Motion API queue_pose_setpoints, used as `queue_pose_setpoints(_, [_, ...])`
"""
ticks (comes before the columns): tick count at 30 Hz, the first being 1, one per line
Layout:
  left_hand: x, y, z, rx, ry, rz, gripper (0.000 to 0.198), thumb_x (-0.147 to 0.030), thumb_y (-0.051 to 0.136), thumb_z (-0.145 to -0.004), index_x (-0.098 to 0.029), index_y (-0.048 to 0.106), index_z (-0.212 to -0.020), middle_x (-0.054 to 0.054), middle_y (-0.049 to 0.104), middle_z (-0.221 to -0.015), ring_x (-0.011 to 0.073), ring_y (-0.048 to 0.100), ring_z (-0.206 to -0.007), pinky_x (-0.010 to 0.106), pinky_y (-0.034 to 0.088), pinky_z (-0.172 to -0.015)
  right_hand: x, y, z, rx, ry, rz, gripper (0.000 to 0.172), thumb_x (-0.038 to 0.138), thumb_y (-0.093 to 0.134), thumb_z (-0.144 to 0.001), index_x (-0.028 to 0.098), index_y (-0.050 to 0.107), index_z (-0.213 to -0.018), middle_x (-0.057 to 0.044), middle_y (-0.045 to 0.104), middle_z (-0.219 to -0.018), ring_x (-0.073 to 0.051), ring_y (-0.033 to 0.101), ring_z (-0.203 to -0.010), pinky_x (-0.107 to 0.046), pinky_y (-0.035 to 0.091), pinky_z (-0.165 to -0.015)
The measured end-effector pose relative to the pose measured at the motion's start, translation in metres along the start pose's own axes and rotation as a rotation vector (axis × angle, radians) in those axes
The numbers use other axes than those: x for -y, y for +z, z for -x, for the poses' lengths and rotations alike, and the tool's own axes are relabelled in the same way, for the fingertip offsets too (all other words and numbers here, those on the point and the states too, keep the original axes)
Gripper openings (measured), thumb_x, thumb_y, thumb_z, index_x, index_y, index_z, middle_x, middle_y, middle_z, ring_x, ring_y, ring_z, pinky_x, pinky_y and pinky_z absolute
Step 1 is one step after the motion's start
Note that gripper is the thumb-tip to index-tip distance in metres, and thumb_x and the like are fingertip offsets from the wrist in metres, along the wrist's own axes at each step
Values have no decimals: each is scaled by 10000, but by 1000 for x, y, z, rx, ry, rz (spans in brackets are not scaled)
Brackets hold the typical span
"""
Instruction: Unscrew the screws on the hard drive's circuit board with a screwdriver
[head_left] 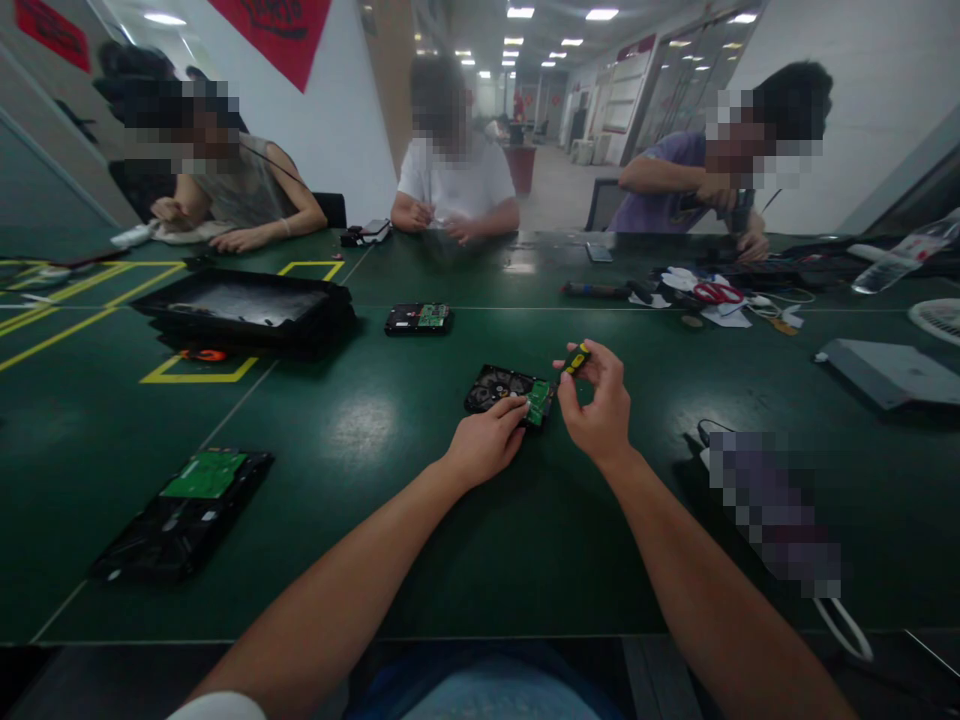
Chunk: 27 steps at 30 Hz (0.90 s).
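Steady the hard drive, just right of the frame's centre, with the left hand, fingers close together and pressed down over the edge of the green circuit board; best to press only firmly enough to prevent sliding on the smooth, faintly glossy tabletop; in the right hand, keep the yellow-and-black screwdriver pinched between thumb and fingertips, tilted down toward the drive's right end; if turning a screw, better to bring the shaft upright, bear down lightly and rotate slowly, so as to avoid slipping and scoring the thin board; cannot tell tip contact, too dark and small to make out; for surfaces, note the dark, moulded casing with rounded contours against the flat board; similarly, at lower left, a larger-looking drive, black and oblong, with a rectangular green panel at its far end; above centre, a small, boxy drive; at left, a stack of black trays, thin-rimmed and shallow, with a cloudy grey sheen on top.
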<state>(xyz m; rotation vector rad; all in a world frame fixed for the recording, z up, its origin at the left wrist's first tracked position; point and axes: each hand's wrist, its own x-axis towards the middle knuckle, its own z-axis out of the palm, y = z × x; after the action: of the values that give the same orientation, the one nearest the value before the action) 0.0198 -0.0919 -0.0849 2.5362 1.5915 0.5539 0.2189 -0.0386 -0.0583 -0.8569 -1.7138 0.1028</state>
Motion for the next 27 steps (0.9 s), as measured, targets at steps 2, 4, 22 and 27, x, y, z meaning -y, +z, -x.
queue_pose_setpoints(2, [0, 1, 0, -2, 3, -2, 447, -329, 447, -1017, -245, 538, -1446, 57, 515, -1531, 220, 648, -1214, 348, 579, -984, -1, 0, 0, -29, -5, 52, 543, 316, 640, -949, 258, 422, -1443, -116, 634, -1250, -223, 703, -925, -440, 647, -837])
queue_pose_setpoints(4, [1, 1, 0, 1, 7, -11, 449, -332, 443, -1018, -249, 533, -1449, 65, 511, -1518, 222, 652, -1196, 348, 587, -963, -1, -1, -1, -40, -22, 98, 553, 337, 682, -920, 269, 457, -1420, -111, 628, -1217, -231, 681, -906, -436, 652, -779])
queue_pose_setpoints(22, [-5, -5, 1, 67, -103, -81, 467, -364, 395, -1033, -296, 538, -1472, 66, 731, -1103, 235, 723, -921, 351, 585, -787, -1, -2, 0, -19, -33, 83, 536, 329, 656, -927, 270, 453, -1419, -117, 615, -1241, -234, 678, -902, -440, 643, -778])
queue_pose_setpoints(27, [-3, 0, 1, 39, -114, -51, 446, -356, 420, -1028, -281, 562, -1444, 63, 754, -1133, 237, 731, -982, 362, 583, -847, 1, -1, 1, -13, 21, 15, 547, 303, 606, -957, 253, 389, -1458, -125, 624, -1271, -218, 704, -898, -438, 640, -839])
